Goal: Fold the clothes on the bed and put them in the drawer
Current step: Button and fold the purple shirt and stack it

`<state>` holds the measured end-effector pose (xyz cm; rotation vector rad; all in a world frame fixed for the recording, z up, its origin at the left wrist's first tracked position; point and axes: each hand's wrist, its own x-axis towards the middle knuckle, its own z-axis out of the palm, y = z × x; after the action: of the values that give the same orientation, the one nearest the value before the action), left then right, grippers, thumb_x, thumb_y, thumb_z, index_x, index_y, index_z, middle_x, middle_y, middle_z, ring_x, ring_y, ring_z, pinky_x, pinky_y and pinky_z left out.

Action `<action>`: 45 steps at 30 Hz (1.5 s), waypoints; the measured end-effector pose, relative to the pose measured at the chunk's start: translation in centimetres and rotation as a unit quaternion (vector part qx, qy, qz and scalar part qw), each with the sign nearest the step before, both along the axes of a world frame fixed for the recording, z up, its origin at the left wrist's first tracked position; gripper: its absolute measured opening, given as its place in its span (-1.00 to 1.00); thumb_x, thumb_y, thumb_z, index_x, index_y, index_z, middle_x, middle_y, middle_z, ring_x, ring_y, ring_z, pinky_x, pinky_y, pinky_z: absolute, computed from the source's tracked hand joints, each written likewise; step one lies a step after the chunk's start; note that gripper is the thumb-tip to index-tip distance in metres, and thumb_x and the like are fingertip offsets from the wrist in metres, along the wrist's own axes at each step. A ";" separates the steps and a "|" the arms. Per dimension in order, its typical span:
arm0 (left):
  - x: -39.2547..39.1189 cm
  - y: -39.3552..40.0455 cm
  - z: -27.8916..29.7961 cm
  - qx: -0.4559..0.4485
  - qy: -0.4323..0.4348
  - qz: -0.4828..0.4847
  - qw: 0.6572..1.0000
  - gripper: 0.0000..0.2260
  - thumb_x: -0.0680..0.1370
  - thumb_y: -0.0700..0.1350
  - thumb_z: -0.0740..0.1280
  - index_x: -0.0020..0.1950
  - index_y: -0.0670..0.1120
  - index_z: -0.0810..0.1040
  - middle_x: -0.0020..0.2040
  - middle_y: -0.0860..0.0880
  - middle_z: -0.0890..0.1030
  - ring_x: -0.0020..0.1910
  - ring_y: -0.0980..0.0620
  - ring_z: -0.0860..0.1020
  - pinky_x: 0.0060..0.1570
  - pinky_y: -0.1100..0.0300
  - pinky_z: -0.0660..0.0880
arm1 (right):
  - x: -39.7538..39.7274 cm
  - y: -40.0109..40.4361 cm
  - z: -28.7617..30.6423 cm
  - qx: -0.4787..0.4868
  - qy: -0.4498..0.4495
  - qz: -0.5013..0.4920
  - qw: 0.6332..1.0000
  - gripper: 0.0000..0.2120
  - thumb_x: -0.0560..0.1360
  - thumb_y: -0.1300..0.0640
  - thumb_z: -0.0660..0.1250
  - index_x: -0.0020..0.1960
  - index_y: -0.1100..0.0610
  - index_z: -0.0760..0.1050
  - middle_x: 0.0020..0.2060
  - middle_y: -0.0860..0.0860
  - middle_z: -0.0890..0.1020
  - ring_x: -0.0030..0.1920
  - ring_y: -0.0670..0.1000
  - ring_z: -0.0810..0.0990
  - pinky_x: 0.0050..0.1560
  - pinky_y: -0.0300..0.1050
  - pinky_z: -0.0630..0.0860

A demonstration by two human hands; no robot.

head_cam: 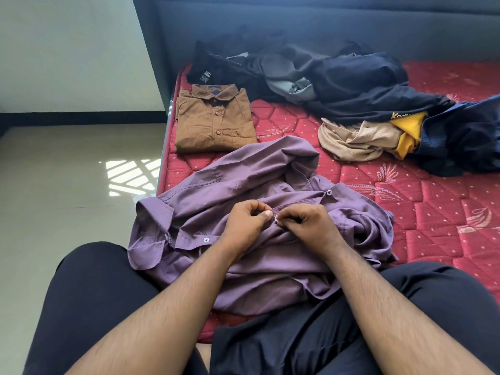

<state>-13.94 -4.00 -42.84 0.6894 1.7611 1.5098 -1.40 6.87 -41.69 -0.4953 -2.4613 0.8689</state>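
Observation:
A crumpled purple shirt lies on the red mattress right in front of me, partly over my lap. My left hand pinches the shirt's front placket, thumb pressed at a small white button. My right hand pinches the cloth from the other side, so both hands meet at that button. A brown shirt lies folded flat near the bed's left edge. Behind it is a black garment with a label.
A heap of dark, grey, beige and yellow clothes spreads across the back and right of the bed. A grey headboard runs behind. The tiled floor is to the left. My legs in dark trousers fill the foreground. No drawer is visible.

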 end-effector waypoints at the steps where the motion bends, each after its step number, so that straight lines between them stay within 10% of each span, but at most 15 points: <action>1: 0.0 -0.1 0.1 0.002 0.007 -0.005 1.000 -0.88 0.54 -0.34 0.37 -0.15 -0.17 0.63 -0.30 -0.01 0.62 -0.36 0.23 0.50 -0.24 0.36 0.45 | -0.1 -0.1 0.0 0.006 0.006 -0.005 1.000 -0.92 0.33 0.32 0.43 -0.22 0.19 0.67 -0.30 -0.02 0.70 -0.23 -0.11 0.62 -0.17 -0.24 0.51; 12: 0.4 -0.9 -0.1 0.023 0.130 -0.010 0.991 -0.88 0.44 -0.33 0.50 -0.05 -0.19 0.72 -0.18 0.04 0.71 -0.22 0.33 0.60 -0.09 0.44 0.47 | -0.2 -0.4 -0.2 -0.018 0.006 -0.044 0.999 -0.69 0.38 0.34 0.45 0.11 0.19 0.63 -0.21 0.04 0.68 -0.17 -0.12 0.59 -0.03 -0.24 0.51; 16: 0.8 -1.3 -0.7 0.031 0.147 0.012 0.989 -0.85 0.41 -0.33 0.51 -0.09 -0.12 0.73 -0.18 0.07 0.71 -0.17 0.25 0.63 -0.05 0.38 0.50 | -0.3 -0.3 -0.8 0.045 -0.043 -0.050 0.997 -0.94 0.43 0.16 0.38 -0.13 0.12 0.61 -0.23 -0.02 0.67 -0.17 -0.03 0.61 -0.15 0.03 0.56; 23: 0.6 -1.2 -0.8 -0.068 0.126 -0.102 0.984 -0.87 0.56 -0.18 0.33 0.00 -0.14 0.67 -0.13 -0.10 0.70 -0.21 0.16 0.52 -0.09 0.13 0.52 | -0.5 -1.5 0.1 0.231 -0.056 -0.060 0.969 -0.80 0.47 0.05 0.19 -0.20 0.11 0.53 -0.33 0.03 0.60 -0.31 0.12 0.62 -0.44 -0.08 0.46; 28: -3.5 -3.8 -0.4 -0.163 0.225 -0.212 0.937 -0.81 0.55 -0.17 0.36 0.14 -0.08 0.66 0.03 0.07 0.69 0.03 0.20 0.61 0.22 0.19 0.49 | 0.1 0.4 1.8 0.116 -0.249 -0.014 0.961 -0.72 0.49 -0.06 0.35 0.12 0.05 0.44 -0.08 0.04 0.66 0.01 0.18 0.62 -0.05 -0.01 0.45; 33: -5.2 -5.7 -0.1 -0.145 0.302 -0.159 0.929 -0.80 0.54 -0.22 0.40 0.15 -0.12 0.69 0.06 0.00 0.71 0.03 0.23 0.61 0.10 0.42 0.46 | 1.1 1.7 3.6 0.169 -0.388 0.009 0.906 -0.75 0.42 -0.20 0.38 -0.17 -0.08 0.40 -0.13 -0.13 0.58 0.10 -0.03 0.53 0.08 0.00 0.27; 38: -2.5 -2.9 2.9 -0.283 0.433 -0.192 0.834 -0.82 0.44 0.00 0.28 -0.11 -0.05 0.60 -0.02 -0.10 0.64 0.04 -0.15 0.60 -0.06 0.09 0.48 | 1.3 0.3 3.9 0.127 -0.346 -0.002 0.929 -0.76 0.42 -0.12 0.38 -0.02 -0.09 0.39 -0.18 -0.14 0.54 0.06 -0.05 0.54 0.28 0.03 0.22; 45: 0.8 2.5 2.5 -0.243 0.316 -0.169 0.901 -0.91 0.49 -0.14 0.40 -0.06 -0.10 0.68 -0.06 -0.13 0.70 -0.02 -0.07 0.62 -0.17 0.20 0.40 | 1.8 0.3 3.2 0.074 -0.267 -0.040 0.960 -0.69 0.46 0.17 0.35 0.11 -0.16 0.44 0.01 -0.20 0.60 0.17 -0.11 0.52 0.01 -0.08 0.09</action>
<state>-13.13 -1.48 -40.31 1.2259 2.2196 0.5842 0.39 7.14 -38.52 -0.8611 -2.9346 0.5602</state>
